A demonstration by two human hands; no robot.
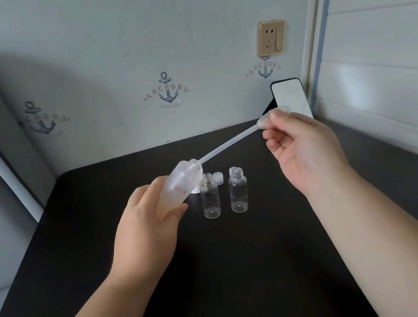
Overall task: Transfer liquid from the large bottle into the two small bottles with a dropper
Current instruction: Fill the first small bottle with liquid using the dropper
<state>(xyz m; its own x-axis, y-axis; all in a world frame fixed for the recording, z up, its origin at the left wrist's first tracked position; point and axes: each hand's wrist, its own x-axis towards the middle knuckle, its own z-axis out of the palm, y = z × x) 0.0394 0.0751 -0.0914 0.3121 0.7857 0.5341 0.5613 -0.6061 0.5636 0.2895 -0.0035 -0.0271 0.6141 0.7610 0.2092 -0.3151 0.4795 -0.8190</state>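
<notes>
1. Large bottle (177,189) is gripped by the left hand (147,219) at center frame, fingers wrapped round the frosted body. It's held tilted, mouth pointing up and to the right of the frame.
2. Dropper (227,144) is pinched at its bulb by the right hand (301,147), upper right of center, thumb and forefinger on the bulb, other fingers loosely curled. Whether the bulb is actually being squeezed can't be told.
3. Dropper's long axis runs diagonally, bulb high at right, tip low at left. The tip is stuck into the bottle mouth. Stem looks a bit bowed.
4. Key relation imo: bottle neck and dropper stem are lined up on roughly the same slant, so the tip would prob be pulled out back along that line, up and right toward the right hand.
5. Two small bottles (210,197) (238,190) stand upright and uncapped on the black table (248,263), just below and right of the big bottle's mouth. Both look empty afaict, so the transfer seems barely begun.
6. The right hand is nearer to them. The left one sits just beside the held bottle, so it could get knocked.
7. A small clear cap (217,177) lies behind the two, between them.
8. Liquid level in the dropper can't be made out.
</notes>
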